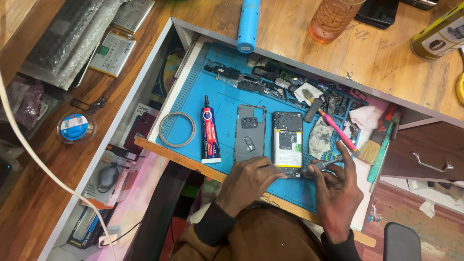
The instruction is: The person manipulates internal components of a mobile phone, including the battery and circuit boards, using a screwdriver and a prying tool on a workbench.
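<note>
An opened phone [287, 140] with its battery showing lies on a blue work mat [227, 99]. Its grey back cover [250, 133] lies just left of it. My left hand [249, 181] rests at the phone's bottom edge, fingers pressed against it. My right hand [338, 188] holds a small grey screwdriver [325, 165], its tip pointed at the phone's lower right corner.
A glue tube [210, 137] and a ring of wire [177, 129] lie left on the mat. Pink tweezers [338, 130], a brush [374, 145], loose phone parts [270, 79] sit at the right and back. A blue cylinder [248, 24], a bottle [333, 17] and batteries [112, 52] rest on the wooden desk.
</note>
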